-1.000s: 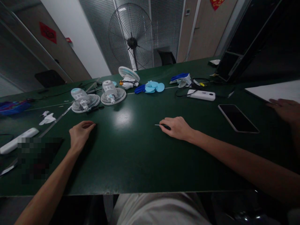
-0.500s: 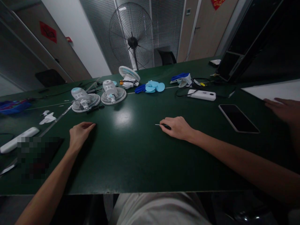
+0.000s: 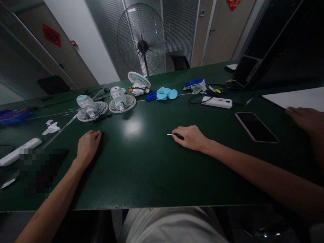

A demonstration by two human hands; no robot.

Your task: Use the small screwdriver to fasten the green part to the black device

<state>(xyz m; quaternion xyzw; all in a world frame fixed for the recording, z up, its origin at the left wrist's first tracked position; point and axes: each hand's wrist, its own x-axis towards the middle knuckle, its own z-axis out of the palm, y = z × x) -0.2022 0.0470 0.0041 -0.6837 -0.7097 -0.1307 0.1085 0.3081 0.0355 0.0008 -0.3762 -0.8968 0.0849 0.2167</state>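
Tool [image 3: 169, 134] pinched in your right hand [image 3: 190, 137], slim shaft leftward, in from the table [image 3: 141, 179]'s near edge; fingertip hold suggests fine control. Your left hand [image 3: 88, 145]: fingertips bunched, can't tell if gripping. Two fans [image 3: 118, 98] grille-down toward far edge, probably for steadiness.

head-worn view: forward, down over green table [image 3: 136, 175]
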